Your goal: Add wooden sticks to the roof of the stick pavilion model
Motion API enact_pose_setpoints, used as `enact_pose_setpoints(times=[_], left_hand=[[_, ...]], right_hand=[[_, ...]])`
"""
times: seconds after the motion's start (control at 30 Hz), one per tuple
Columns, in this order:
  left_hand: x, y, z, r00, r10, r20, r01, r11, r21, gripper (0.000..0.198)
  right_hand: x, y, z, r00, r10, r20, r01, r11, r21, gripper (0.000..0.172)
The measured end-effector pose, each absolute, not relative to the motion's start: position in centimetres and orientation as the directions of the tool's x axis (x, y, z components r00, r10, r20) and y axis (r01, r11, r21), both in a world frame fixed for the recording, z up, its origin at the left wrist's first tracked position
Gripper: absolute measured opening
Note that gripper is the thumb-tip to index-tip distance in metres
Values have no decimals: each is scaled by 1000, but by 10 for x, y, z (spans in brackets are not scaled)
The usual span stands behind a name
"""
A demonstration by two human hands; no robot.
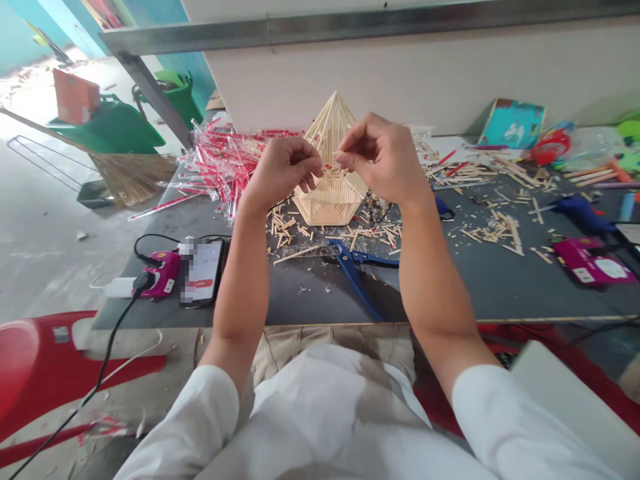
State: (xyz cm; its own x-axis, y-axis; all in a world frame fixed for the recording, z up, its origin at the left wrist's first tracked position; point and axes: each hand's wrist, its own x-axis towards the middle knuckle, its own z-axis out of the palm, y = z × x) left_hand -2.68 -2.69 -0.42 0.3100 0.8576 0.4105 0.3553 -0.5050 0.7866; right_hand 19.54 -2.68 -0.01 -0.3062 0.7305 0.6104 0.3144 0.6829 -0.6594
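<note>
A small house-shaped model made of thin wooden sticks (327,212) stands on the table, its pointed roof rising behind my hands. My left hand (287,170) is raised just in front of the model's left side, fingers curled and pinched together. On the other side, my right hand (383,157) has thumb and forefinger pinched near the roof's lower edge. A tiny pale piece seems to show at the right fingertips, too small to name. Whatever the left fingers hold is hidden. Below the model lie a blue-handled cutting tool (353,267) and a clear ruler (305,251).
Red-and-clear plastic wrappers (225,160) heap at the left. Stick offcuts (500,230) litter the table's right side, near a blue glue gun (583,212) and a magenta power adapter (593,261). A phone (204,270) and another magenta adapter (163,273) with cables lie front left.
</note>
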Motion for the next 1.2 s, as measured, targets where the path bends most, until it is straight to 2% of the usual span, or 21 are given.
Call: enact_pose_setpoints(times=[0.2, 0.4, 0.57, 0.63, 0.77, 0.97, 1.2], left_hand=[[-69, -16, -8, 139, 893, 428, 397, -446, 802, 9], [-86, -17, -10, 31, 880, 473, 430, -439, 789, 24], [-82, -10, -14, -30, 868, 496, 541, -403, 739, 38], [-78, -7, -14, -24, 837, 547, 574, -436, 693, 41], [-64, -11, -9, 11, 798, 603, 526, -517, 675, 28], [-24, -38, 5, 223, 835, 504, 377, -550, 745, 32], [-1, -39, 3, 227, 870, 438, 329, -491, 807, 27]], right_hand=[[203, -26, 0, -295, 684, 667, 291, 729, -620, 36], [207, -30, 5, -269, 701, 660, 313, 712, -629, 31], [207, -29, 4, -267, 707, 655, 305, 707, -639, 36], [206, -28, 3, -253, 720, 646, 322, 693, -645, 39], [201, -29, 4, -239, 723, 648, 344, 687, -640, 42], [188, -34, 1, -248, 727, 640, 339, 684, -646, 43], [189, -34, 0, -262, 740, 620, 310, 673, -671, 45]])
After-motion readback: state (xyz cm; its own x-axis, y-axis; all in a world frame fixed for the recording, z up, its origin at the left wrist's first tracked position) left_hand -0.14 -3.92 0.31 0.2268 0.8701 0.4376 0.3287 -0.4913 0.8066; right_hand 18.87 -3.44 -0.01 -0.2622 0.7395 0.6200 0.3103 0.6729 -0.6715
